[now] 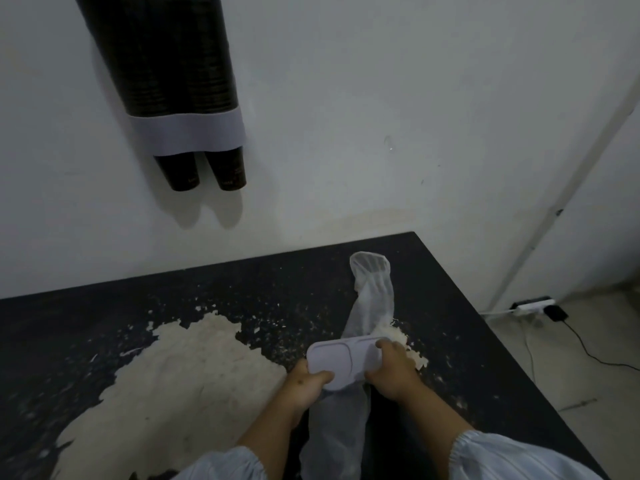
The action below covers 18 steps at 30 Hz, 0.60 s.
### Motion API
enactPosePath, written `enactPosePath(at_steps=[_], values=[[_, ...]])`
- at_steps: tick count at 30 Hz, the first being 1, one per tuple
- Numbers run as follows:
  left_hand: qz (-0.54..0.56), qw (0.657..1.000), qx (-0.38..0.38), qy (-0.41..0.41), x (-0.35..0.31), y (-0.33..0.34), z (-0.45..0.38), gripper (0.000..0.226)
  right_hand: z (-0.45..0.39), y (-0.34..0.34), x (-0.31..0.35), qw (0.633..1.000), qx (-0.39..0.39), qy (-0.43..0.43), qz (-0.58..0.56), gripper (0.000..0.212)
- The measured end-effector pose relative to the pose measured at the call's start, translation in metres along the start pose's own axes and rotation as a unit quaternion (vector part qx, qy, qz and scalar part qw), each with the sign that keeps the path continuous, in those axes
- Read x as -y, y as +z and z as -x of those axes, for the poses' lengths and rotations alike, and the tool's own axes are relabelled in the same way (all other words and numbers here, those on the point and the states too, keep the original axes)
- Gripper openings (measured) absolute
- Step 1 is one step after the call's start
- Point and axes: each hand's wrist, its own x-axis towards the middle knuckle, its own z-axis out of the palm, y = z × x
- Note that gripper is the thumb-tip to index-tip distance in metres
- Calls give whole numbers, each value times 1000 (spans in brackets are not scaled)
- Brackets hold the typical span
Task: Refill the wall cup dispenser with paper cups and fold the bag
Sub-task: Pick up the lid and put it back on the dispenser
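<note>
The wall cup dispenser (166,64) hangs at the upper left, a dark tube with a pale band at its foot. Two dark paper cups (204,171) poke out below the band, side by side. A long, clear plastic bag (372,296) lies stretched across the black table (86,317), running from near the back wall towards me. Above the bag I hold a flat, pale oval dispenser lid (344,358) with both hands. My left hand (306,382) grips its near left edge and my right hand (391,368) grips its right end.
The table's black top is worn, with a large pale patch (194,368) of bare board at the left and flakes scattered around. Its right edge drops to the floor, where a power strip (531,306) and cables lie by the wall.
</note>
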Motion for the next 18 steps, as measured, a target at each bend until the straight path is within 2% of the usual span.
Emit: enactPosePath(at_steps=[6,9,11,18], values=[[30,997,-64,15,-1,2,-1,41,-1,-5,-4,999,-27,-42,0,56],[40,994,-97,38,-5,-3,3,38,0,-7,-2,996,-42,-73,-10,25],[61,989,-126,49,-11,-7,4,39,0,-10,2,994,-55,-91,-25,15],[130,965,-192,124,-49,-38,20,45,11,-44,51,971,-120,-197,-68,28]])
